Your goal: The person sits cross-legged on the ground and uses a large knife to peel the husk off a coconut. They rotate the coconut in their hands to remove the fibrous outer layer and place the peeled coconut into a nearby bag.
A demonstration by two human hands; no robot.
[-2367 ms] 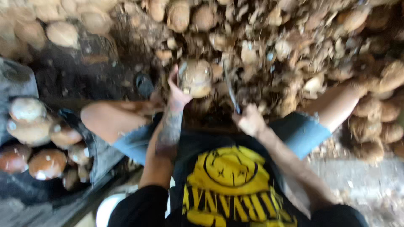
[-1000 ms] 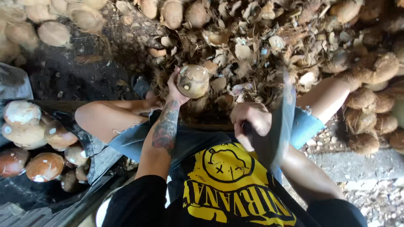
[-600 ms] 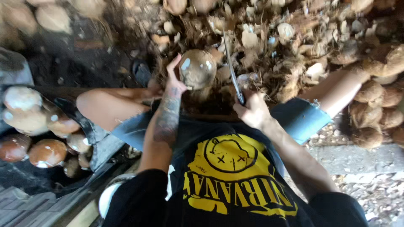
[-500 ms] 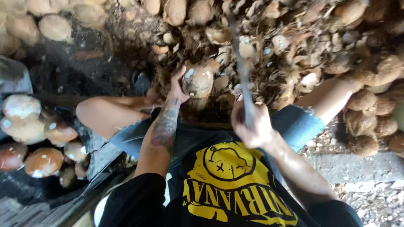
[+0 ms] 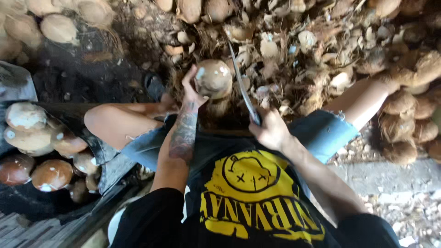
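- Left hand (image 5: 190, 89): fingers wrapped round a brown, peeled coconut (image 5: 213, 78), held upright between the knees, above a heap of husk scraps (image 5: 294, 55).
- Right hand (image 5: 271, 131): fist clamped on the handle of a long knife (image 5: 241, 85); blade angled upward, just beside the coconut's right side.
- Peeled coconuts (image 5: 41, 151) piled in a dark tub (image 5: 103, 154) at the person's left.
- Unhusked coconuts (image 5: 409, 124) stacked to the right.
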